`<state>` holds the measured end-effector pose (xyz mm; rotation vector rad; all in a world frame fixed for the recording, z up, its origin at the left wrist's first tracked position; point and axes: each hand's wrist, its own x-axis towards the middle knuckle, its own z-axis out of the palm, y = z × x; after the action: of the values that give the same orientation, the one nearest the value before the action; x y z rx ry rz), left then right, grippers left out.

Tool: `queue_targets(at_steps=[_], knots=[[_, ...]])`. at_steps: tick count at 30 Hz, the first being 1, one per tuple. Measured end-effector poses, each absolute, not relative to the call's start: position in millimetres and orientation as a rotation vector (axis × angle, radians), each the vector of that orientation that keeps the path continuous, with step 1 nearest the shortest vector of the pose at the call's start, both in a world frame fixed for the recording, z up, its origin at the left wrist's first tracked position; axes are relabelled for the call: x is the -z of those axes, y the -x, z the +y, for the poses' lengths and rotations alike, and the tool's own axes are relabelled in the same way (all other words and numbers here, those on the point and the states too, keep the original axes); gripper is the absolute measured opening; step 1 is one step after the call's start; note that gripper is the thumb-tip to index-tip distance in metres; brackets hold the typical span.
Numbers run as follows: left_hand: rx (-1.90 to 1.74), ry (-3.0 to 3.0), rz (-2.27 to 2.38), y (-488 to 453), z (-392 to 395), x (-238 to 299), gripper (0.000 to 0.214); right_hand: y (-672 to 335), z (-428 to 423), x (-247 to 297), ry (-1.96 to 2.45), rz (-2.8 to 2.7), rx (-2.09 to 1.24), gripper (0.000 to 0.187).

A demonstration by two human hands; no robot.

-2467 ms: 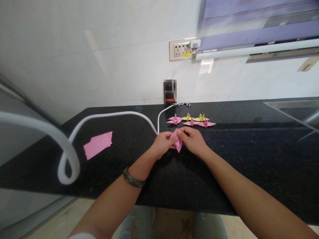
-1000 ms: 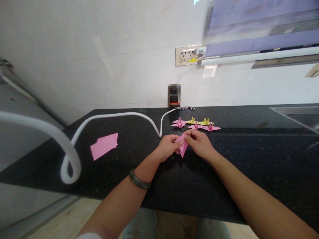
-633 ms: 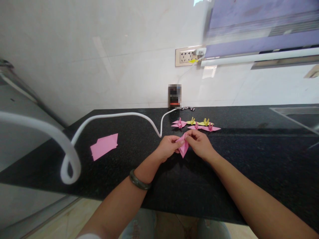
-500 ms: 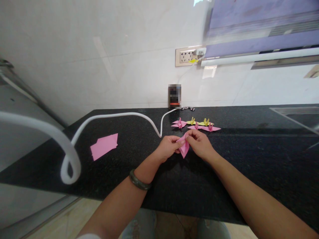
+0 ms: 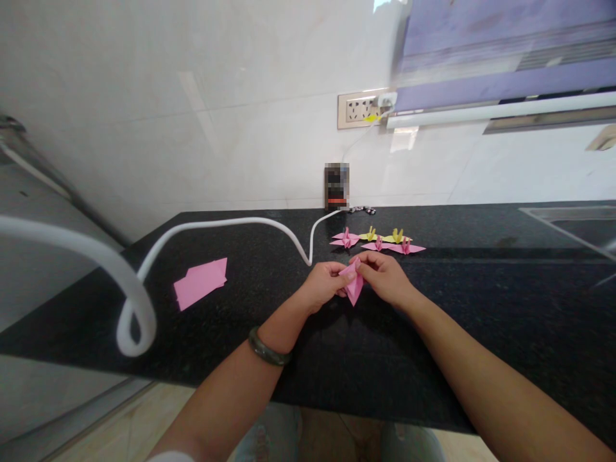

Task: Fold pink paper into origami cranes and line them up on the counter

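Observation:
A partly folded piece of pink origami paper is pinched between both hands above the dark counter, one pointed end hanging down. My left hand grips its left side, thumb across the front. On the upper right edge, my right hand closes thumb and fingers; its fingertips partly cover the paper. Just beyond the hands lie finished paper cranes: pink ones and yellow ones, several in two rows.
Flat pink paper sheets lie at the left on the black counter. A white cable loops across the left side to a pixelated device against the wall. A wall socket is above; a sink edge shows at right.
Both hands keep their grip on the pink paper in almost the same place. The right fingertips have shifted slightly along its upper edge.

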<state>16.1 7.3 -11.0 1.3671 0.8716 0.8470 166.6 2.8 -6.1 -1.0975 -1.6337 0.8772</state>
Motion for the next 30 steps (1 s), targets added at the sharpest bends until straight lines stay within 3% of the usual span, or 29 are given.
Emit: queue_targets(at_steps=[8, 30], knots=[[-0.886, -1.227, 0.873, -17.7, 5.4, 5.8, 0.034, -164.9, 3.6, 9.0, 1.145, -1.539, -0.809, 0.02], [-1.189, -1.115, 0.94, -18.2, 13.9, 11.8, 0.029, -163.9, 0.3, 11.4, 1.259, -1.634, -1.022, 0.028]])
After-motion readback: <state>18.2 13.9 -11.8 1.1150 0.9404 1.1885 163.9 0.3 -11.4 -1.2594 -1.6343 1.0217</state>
